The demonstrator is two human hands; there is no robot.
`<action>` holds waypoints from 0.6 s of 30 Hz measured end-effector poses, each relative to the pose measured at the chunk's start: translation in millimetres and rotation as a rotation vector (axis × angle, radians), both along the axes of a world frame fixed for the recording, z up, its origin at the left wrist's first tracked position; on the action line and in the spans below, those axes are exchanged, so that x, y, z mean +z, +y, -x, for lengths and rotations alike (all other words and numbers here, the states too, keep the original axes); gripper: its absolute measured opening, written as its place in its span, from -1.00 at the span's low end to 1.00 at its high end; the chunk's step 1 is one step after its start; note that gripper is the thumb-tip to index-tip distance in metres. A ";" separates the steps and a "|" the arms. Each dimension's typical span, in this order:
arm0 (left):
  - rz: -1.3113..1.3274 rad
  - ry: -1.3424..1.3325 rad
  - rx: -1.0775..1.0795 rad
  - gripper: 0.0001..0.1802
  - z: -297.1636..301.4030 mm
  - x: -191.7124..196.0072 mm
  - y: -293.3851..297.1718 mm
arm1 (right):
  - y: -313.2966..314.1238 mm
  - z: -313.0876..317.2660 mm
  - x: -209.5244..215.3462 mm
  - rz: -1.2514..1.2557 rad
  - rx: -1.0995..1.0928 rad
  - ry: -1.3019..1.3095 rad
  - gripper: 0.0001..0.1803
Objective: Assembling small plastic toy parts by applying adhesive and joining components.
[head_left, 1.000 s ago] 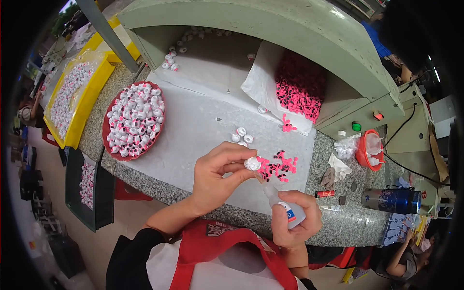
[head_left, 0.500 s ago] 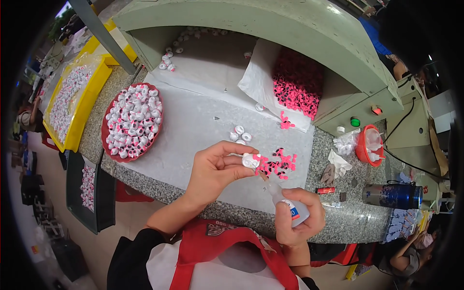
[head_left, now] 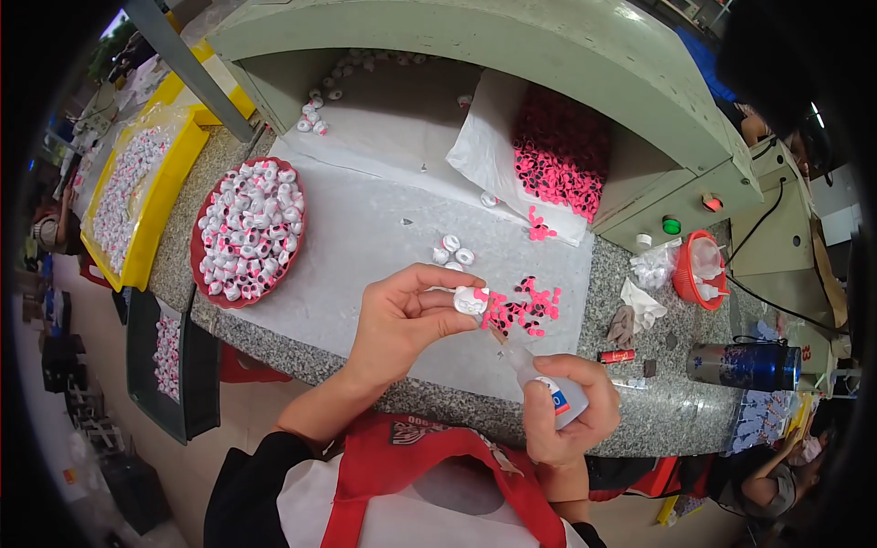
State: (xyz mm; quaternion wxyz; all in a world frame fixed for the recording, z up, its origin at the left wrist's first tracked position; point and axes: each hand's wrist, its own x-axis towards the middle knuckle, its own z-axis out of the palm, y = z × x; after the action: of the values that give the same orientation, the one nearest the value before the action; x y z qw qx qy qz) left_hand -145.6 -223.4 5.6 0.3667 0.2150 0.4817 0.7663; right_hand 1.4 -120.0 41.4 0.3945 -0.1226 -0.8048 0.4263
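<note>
My left hand (head_left: 402, 315) pinches a small white rounded piece (head_left: 470, 301) with pink on it between thumb and fingers. In my right hand (head_left: 575, 416) is a translucent squeeze bottle (head_left: 557, 391), its narrow tip pointing up and left, close below the white piece; whether they touch I cannot tell. Just beyond the bottle tip, loose pink and black pieces (head_left: 539, 306) lie scattered on a white sheet (head_left: 365, 228). Several white ring-like pieces (head_left: 450, 244) rest a little farther back.
A red bowl (head_left: 198, 265) heaped with white-and-pink pieces stands left. Beyond it is a yellow tray (head_left: 174, 196). A pale green housing (head_left: 512, 36) arches over the back, sheltering a pile of pink pieces (head_left: 559, 164). At right are a red basket (head_left: 683, 279) and a blue tumbler (head_left: 744, 365).
The bottle has shifted very slightly right and the white piece slightly left. Both hands keep their grips.
</note>
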 end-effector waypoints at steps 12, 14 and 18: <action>0.063 0.014 0.077 -0.65 10.1 -17.5 3.9 | 119.9 48.9 -107.3 0.617 -0.108 -0.087 -0.76; 0.122 -0.042 -0.009 -0.67 6.8 -14.9 -0.9 | 149.6 69.2 -129.8 0.094 -0.224 -0.367 -0.71; 0.047 -0.024 -0.078 -0.66 10.8 -20.6 -1.4 | 191.9 71.6 -146.8 -0.278 -0.063 -0.671 -0.72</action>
State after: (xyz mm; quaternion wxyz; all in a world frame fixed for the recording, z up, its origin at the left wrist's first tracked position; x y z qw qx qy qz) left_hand -156.4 -224.8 -15.0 0.4070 0.2156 0.4864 0.7425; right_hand -70.2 71.8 -105.4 0.1341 -0.2258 -0.9355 0.2365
